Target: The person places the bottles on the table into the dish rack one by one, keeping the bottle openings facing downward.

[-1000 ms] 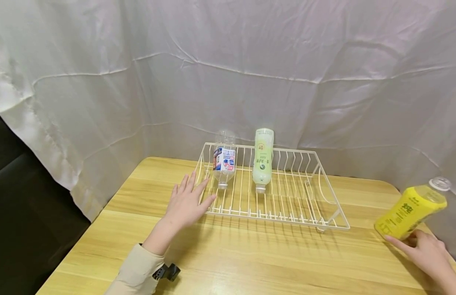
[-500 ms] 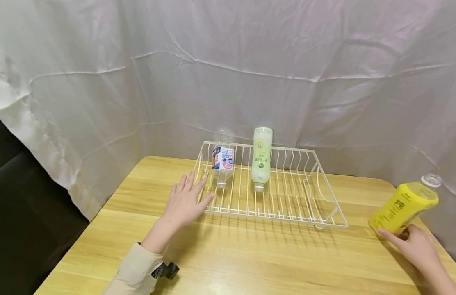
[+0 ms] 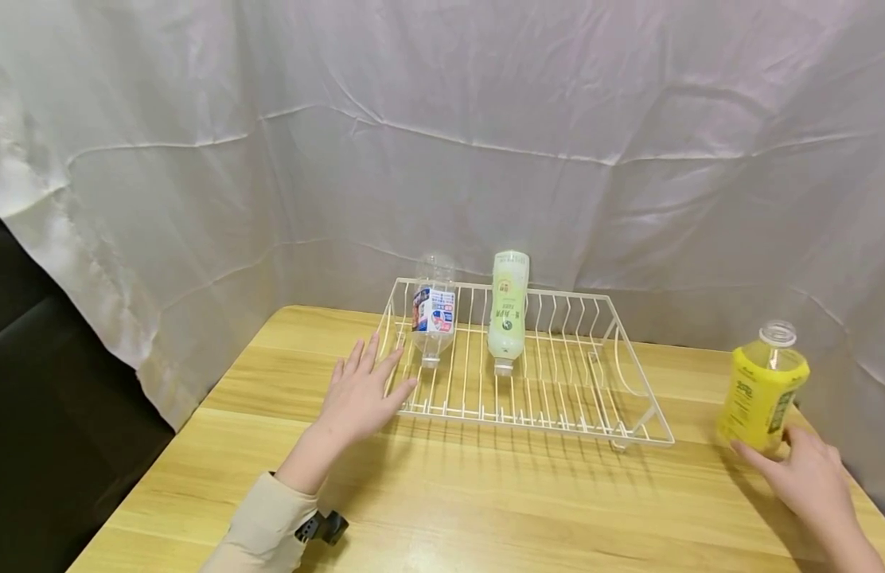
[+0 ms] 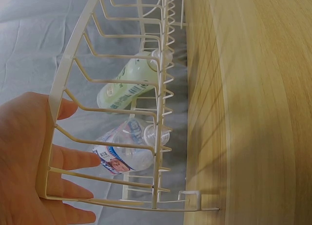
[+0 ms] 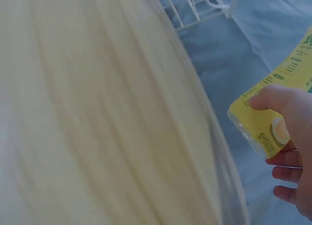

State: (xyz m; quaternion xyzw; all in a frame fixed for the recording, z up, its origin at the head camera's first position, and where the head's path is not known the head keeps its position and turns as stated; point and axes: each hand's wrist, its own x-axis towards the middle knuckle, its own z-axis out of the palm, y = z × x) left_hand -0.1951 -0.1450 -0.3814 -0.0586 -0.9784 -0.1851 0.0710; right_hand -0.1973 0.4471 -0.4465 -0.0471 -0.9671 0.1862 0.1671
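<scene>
My left hand [image 3: 358, 398] lies with spread fingers on the left front corner of a white wire dish rack [image 3: 657, 407]. In the left wrist view, its palm meets the rim and the fingers stretch past the wires. Two bottles lean neck-down in the rack: a clear plastic bottle [image 3: 434, 312] with a blue and white label, close to these fingers, and a pale green bottle [image 3: 509, 310] beside it. At the right, my right hand [image 3: 811, 477] grips a yellow-labelled plastic bottle [image 3: 754, 402] low near its base. Its capless-looking neck points up, and the thumb crosses the label [image 5: 270, 98].
The rack stands on a wooden table [image 3: 485, 509]. Behind it hangs a grey cloth [image 3: 557, 207] along the back and sides. A dark surface [image 3: 48, 398] shows beyond the table's left edge.
The yellow-labelled bottle has swung from a rightward tilt to nearly upright, and my right hand has shifted slightly left with it. My left hand stays at the rack corner.
</scene>
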